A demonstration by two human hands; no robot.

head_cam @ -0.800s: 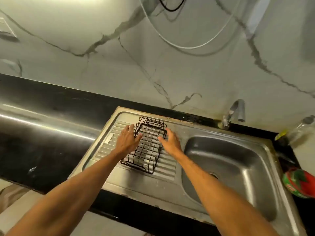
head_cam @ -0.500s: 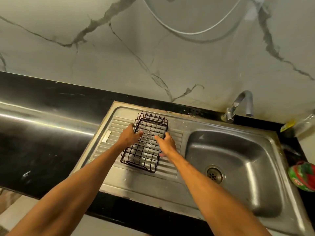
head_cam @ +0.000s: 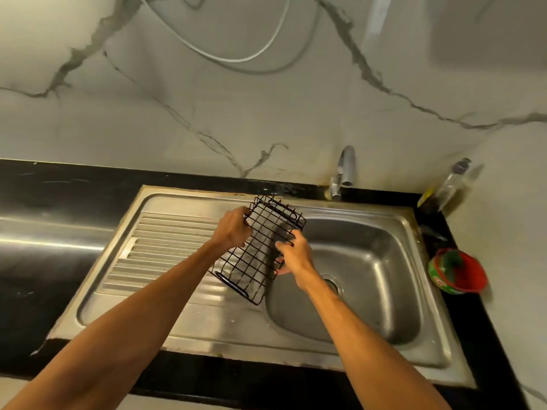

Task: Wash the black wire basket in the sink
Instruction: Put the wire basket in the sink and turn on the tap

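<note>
The black wire basket (head_cam: pixel 260 247) is lifted and tilted, held over the border between the ribbed drainboard (head_cam: pixel 165 250) and the steel sink basin (head_cam: pixel 370 261). My left hand (head_cam: pixel 232 229) grips its left long side near the far end. My right hand (head_cam: pixel 294 255) grips its right long side, fingers curled round the wires. The basket looks empty. The basin is dry-looking, with its drain (head_cam: pixel 333 284) partly hidden behind my right wrist.
A chrome tap (head_cam: pixel 343 173) stands at the back of the sink. A clear bottle (head_cam: pixel 450 184) and a red-and-green tub (head_cam: pixel 457 272) sit on the black counter (head_cam: pixel 59 232) to the right. A white cable (head_cam: pixel 236 54) hangs on the marble wall.
Both hands closed on the basket's sides and lifted it off the drainboard, carrying it right toward the basin and tilting it. The camera view also shifted right.
</note>
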